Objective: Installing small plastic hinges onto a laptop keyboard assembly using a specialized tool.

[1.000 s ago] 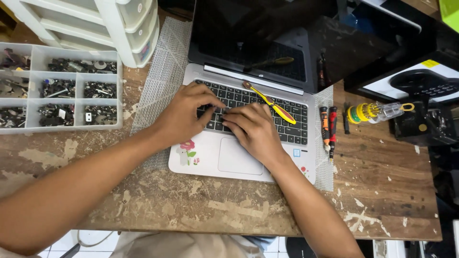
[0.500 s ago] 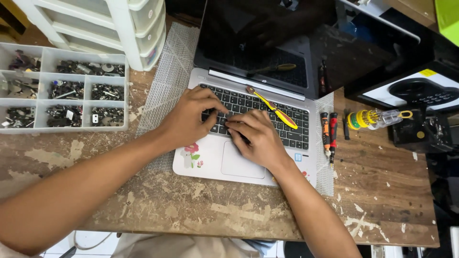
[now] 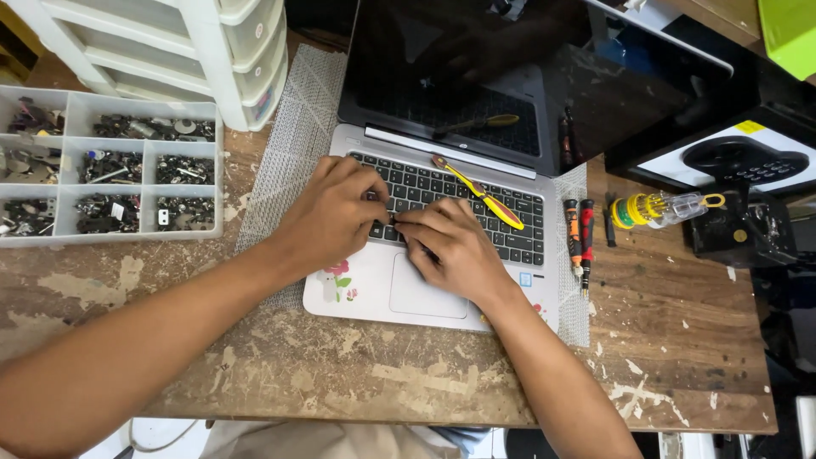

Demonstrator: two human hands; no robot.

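both hands sit on the keyboard (image 3: 476, 204) of a silver laptop (image 3: 374, 285), fingertips meeting near the lower left rows of keys. left hand (image 3: 327, 217) curled, knuckles up, thumb and forefinger pinched toward the right hand. right hand (image 3: 455, 246) likewise curled, fingers pressed down at the same spot; something small and dark sits between the fingertips, too small to tell what, so whether either hand truly grips it cannot be told.

far left on the worn wooden table (image 3: 357, 382): clear plastic organizer tray (image 3: 110, 170), compartments full of small dark metal parts. behind it, white plastic drawer unit (image 3: 212, 51). grey mesh mat (image 3: 289, 144) lies under the laptop, showing on both sides of it.

laptop open, screen (image 3: 459, 76) dark, reflecting the keyboard. flower stickers (image 3: 338, 279) on the left palm rest, trackpad (image 3: 425, 297) just below the right hand. yellow-handled tool (image 3: 480, 194) lies slanted across the upper keys, apart from both hands.

right of the laptop: two small red-and-black screwdrivers (image 3: 580, 238) side by side at the mat's edge. further right, clear bit holder with yellow insert (image 3: 659, 208) lying on its side. beyond it, black device (image 3: 739, 229), and a dark box (image 3: 731, 153) behind.
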